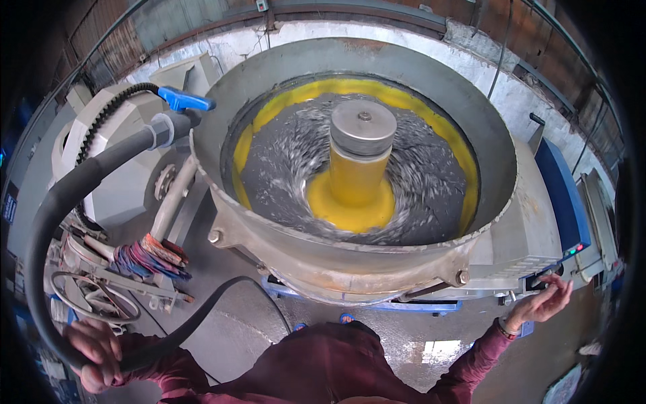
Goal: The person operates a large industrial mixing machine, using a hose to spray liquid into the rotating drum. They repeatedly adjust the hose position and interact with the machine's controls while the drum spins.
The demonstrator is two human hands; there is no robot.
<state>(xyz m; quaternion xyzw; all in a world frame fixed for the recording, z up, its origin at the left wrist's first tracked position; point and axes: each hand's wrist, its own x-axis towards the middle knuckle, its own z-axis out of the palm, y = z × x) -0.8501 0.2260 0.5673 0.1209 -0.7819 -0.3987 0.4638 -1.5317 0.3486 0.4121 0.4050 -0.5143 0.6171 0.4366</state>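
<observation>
My left hand (pixel 97 353) is wrapped round a thick black hose (pixel 50 249) at the lower left. The hose arches up to a grey fitting with a blue lever valve (pixel 185 99) at the left rim of a large round metal bowl (pixel 498 182). Inside the bowl, grey shiny loose pieces (pixel 417 175) are blurred by motion round a yellow-lined centre post (pixel 360 178) with a metal cap. My right hand (pixel 542 301) is off to the right, empty, its fingers loosely stretched out and apart, close to a blue control box (pixel 562 195) with small lit lamps.
Left of the bowl stand a light grey machine housing (pixel 121 182) and a pipe wrapped with coloured cloth (pixel 155 257). The bowl rests on a blue base frame (pixel 417 307). A thin dark cable (pixel 272 303) trails over the wet floor. A wall runs behind.
</observation>
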